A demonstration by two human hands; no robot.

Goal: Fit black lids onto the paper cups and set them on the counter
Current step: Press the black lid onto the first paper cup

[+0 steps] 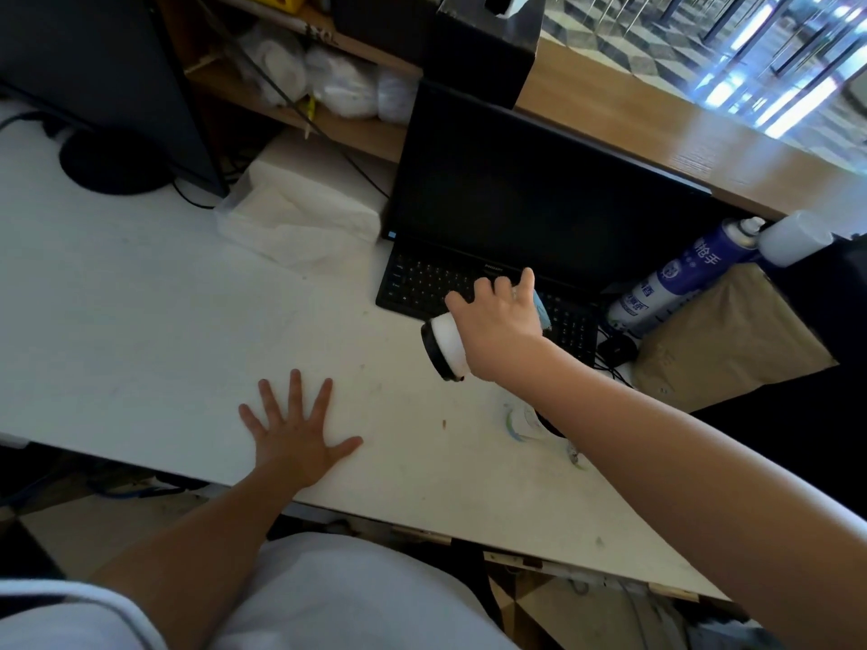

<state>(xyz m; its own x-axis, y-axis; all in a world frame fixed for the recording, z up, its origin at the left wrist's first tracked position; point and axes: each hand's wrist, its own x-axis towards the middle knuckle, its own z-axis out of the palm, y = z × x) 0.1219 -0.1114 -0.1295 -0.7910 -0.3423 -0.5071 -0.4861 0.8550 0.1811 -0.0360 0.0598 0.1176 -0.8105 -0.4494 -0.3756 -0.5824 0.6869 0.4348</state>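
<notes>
My right hand (pixel 499 321) grips a white paper cup (pixel 450 340) with a black lid (pixel 432 351) fitted on it. The cup is tipped sideways, lid pointing left, above the front edge of the laptop keyboard. My left hand (pixel 295 426) lies flat on the white desk (pixel 140 321) with its fingers spread and holds nothing. Partly hidden under my right forearm, another cup (pixel 523 422) with a green and blue print lies on the desk.
An open black laptop (pixel 516 204) stands behind the cup. A raised wooden counter (pixel 657 124) runs along the back right. Blue spray cans (pixel 680 274) and a brown bag (pixel 727 340) sit at the right. White tissue paper (pixel 291 213) and a monitor base (pixel 112 166) lie left.
</notes>
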